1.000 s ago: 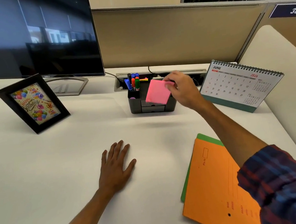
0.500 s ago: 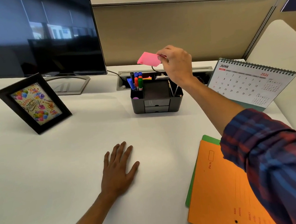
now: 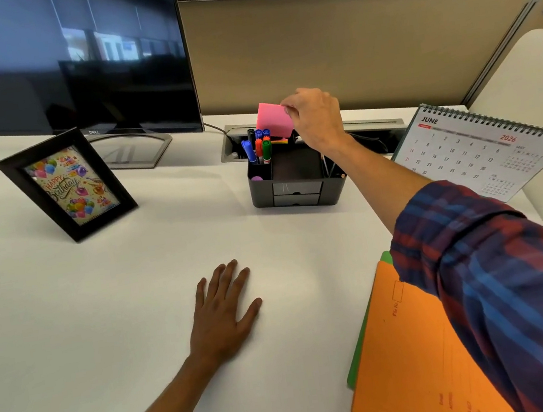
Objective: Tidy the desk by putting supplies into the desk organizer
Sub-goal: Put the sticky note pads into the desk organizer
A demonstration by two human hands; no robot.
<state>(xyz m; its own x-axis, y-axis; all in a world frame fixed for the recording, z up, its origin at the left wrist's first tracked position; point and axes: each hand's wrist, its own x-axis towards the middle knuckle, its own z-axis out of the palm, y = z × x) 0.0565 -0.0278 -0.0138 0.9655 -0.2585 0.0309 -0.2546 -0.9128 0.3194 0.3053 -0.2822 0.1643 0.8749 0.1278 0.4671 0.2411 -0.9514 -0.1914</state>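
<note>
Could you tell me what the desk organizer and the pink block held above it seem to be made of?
The desk organizer looks like dark moulded plastic with a matte finish: smooth thin walls, rounded corners, translucent drawer fronts. The pink sticky-note pad, pinched by the right hand, looks like stacked matte paper, though individual sheets are too small to make out.

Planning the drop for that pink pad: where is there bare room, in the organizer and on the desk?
Free: the organizer's wide middle bin, between the markers and the right slot; the desk between picture frame, left hand and folders. Crowded: the marker bin, below the sticky notes in the right hand.
</note>
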